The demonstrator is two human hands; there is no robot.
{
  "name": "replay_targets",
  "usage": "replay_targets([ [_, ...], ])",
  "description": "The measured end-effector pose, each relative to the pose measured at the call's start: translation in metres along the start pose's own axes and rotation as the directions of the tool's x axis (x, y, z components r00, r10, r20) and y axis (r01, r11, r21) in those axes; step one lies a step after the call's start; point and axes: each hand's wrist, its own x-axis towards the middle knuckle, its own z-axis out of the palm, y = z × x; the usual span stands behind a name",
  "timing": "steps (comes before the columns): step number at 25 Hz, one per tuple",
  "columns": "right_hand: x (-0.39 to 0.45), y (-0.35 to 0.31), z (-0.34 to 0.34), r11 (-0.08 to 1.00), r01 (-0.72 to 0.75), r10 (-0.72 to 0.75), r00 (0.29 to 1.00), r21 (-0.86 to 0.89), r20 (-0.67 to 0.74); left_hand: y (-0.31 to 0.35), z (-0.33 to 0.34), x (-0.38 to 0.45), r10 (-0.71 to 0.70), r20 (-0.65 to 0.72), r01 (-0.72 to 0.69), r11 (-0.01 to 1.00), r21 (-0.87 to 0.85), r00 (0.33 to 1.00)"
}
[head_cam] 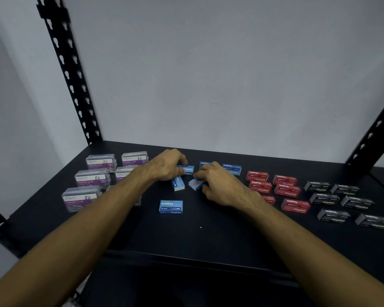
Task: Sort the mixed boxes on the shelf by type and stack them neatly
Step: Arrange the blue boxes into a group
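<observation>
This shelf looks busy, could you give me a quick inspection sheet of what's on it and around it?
Surface: black shelf, dark and flat.
Job's things: purple paper clip boxes grouped left; blue staple boxes scattered in the middle; red staple boxes right of them; black staple boxes far right.
Clutter: nothing seen.
Hands: left hand grips a blue box; right hand holds a small blue box showing an orange spot.
Cables: nothing seen.
Surroundings: pale wall, black slotted posts.

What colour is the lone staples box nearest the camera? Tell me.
Blue, seen in the head view.
</observation>
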Motion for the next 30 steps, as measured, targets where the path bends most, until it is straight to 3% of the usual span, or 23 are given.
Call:
replay_targets([
  [9, -0.015, 0.004, -0.003, 0.992, -0.046, 0.041, 0.998, 0.121, 0.041, 0.004, -0.004, -0.007, -0.016, -0.052, 0.012, 0.996, -0.086, 0.999],
  [17, -0.029, 0.008, -0.014, 0.939, -0.149, 0.098, 0.980, 0.309, 0.175, 0.006, -0.012, -0.013, 0.023, -0.063, -0.028, 0.997, -0.076, 0.998],
  [24, -0.030, 0.009, -0.012, 0.885, -0.188, 0.159, 0.982, 0.425, 0.104, 0.008, -0.008, -0.009, 0.023, -0.055, -0.022, 1.000, 0.010, 0.998],
  [30, -0.030, 0.012, -0.011, 0.886, -0.182, 0.157, 0.983, 0.427, 0.094, 0.007, -0.006, -0.007, 0.015, -0.040, -0.014, 1.000, 0.009, 0.999],
])
